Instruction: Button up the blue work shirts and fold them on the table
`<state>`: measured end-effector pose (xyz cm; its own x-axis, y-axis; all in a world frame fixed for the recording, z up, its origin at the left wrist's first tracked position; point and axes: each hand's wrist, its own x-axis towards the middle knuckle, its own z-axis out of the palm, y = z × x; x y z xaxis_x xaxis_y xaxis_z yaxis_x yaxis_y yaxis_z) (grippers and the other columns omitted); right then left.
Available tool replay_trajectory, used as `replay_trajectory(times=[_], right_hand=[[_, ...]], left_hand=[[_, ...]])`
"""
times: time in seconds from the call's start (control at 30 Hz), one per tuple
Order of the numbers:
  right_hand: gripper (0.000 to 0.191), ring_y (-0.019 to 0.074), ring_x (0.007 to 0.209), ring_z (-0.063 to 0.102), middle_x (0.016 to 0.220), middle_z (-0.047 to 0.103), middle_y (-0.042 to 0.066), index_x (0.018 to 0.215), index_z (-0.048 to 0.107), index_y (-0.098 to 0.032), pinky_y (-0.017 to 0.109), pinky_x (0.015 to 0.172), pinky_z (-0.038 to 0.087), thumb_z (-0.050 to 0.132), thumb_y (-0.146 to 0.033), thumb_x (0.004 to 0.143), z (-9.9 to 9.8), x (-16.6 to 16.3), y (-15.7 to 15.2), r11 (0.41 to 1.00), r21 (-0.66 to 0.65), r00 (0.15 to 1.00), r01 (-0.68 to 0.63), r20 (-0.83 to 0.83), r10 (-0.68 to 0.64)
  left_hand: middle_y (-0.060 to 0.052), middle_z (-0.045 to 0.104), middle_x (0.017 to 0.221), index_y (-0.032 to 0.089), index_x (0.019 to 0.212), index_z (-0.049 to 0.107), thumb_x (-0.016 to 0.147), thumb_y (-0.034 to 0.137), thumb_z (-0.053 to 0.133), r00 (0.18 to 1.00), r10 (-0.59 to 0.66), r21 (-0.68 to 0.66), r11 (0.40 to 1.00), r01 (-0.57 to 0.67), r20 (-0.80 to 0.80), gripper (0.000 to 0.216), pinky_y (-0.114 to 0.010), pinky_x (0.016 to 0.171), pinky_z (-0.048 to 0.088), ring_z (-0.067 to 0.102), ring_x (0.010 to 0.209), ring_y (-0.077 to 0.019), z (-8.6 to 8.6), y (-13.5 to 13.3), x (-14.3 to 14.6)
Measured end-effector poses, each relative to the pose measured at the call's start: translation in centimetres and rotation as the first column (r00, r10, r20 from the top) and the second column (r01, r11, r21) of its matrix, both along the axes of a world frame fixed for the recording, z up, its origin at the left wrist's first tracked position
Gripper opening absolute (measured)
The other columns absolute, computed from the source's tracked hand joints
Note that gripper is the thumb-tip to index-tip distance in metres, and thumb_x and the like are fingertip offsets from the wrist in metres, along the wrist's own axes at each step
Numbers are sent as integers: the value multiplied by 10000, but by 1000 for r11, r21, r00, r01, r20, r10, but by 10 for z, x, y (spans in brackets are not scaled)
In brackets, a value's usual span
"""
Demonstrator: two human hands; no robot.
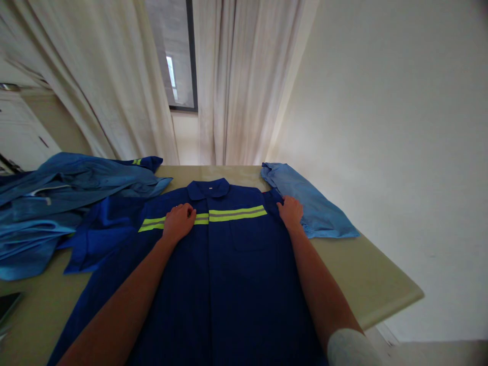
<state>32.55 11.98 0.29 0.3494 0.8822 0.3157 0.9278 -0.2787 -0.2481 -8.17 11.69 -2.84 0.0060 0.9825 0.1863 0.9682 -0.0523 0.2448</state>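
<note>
A dark blue work shirt (236,264) with a yellow-grey reflective stripe (236,213) lies face up and flat on a beige table (366,274), collar pointing away from me. My left hand (178,221) rests palm down on the chest stripe, fingers curled loosely against the cloth. My right hand (290,211) presses on the shirt's right shoulder seam, fingers bent over the fabric edge. The shirt's right sleeve (308,201), lighter blue in the light, is spread out to the right beside that hand.
A heap of more blue garments (57,198) covers the table's left side. A dark flat object (8,305) lies at the left edge. White curtains (236,76) and a window stand behind the table; a white wall is on the right.
</note>
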Motion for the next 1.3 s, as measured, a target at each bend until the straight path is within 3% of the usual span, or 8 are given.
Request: replay_trajectory(times=[0.17,0.3,0.5,0.63,0.9,1.03,1.17,1.3], right_hand=[[279,313,1173,590,1188,688,176,1135,677,-147,437,1059,416,489,-281,977,8,7,15,967,235,984,-99,-120,130],[297,276,1148,597,1164,671,138,1172,586,-168,422,1038,457,423,-334,988,22,27,22,908,412,916,69,-387,106],[432,223,822,664,886,689,2,1168,566,-231,338,728,559,693,-458,824,42,21,3,964,255,389,-74,-883,264],[574,212,936,693,1083,735,24,1217,607,-254,333,824,568,836,-396,710,69,-2,-17,813,351,222,-465,-842,491],[632,180,893,683,1049,732,20,1406,569,-224,314,854,514,802,-288,822,91,-56,-30,531,28,445,-847,-509,737],[702,248,1018,693,1157,725,85,1484,506,-212,366,939,488,797,-390,871,82,-69,-29,703,-81,697,-707,-248,673],[1023,380,1229,637,1393,622,255,1592,346,-102,440,1013,476,754,-665,842,71,-43,-20,945,-97,942,-311,-166,293],[894,407,1189,662,1291,681,274,1393,600,-69,463,971,510,691,-761,835,58,1,-11,955,-287,982,-79,-188,25]], left_hand=[[-101,735,1051,211,1015,670,1000,418,418,999,4,-10,1000,-4,40,327,-408,861,498,669,1035,-306,2,-1,0],[-98,742,1056,214,1024,680,995,422,426,999,3,-15,1000,-2,42,330,-398,862,500,671,1037,-299,1,0,0],[-101,737,1048,213,1013,681,996,425,417,999,-4,-7,1000,5,39,339,-400,854,503,675,1029,-304,1,0,-1],[-105,734,1039,206,1021,680,995,431,413,999,-17,3,1000,17,31,350,-390,849,505,679,1016,-302,-1,1,-2],[-109,740,1056,208,1035,669,1000,457,378,1000,-22,-13,1000,22,15,384,-388,838,501,682,1004,-300,-3,2,-4],[-108,737,1065,213,1033,666,994,457,382,1000,-23,-19,1000,23,21,376,-382,837,497,679,1013,-301,-4,3,-5],[-105,737,1060,212,1029,660,997,456,375,1000,-24,-23,999,24,19,376,-383,839,490,678,1007,-298,-3,3,-5],[-101,737,1054,214,1022,662,998,464,366,999,-29,-18,999,29,18,388,-373,822,486,678,1002,-294,-4,3,-5]])
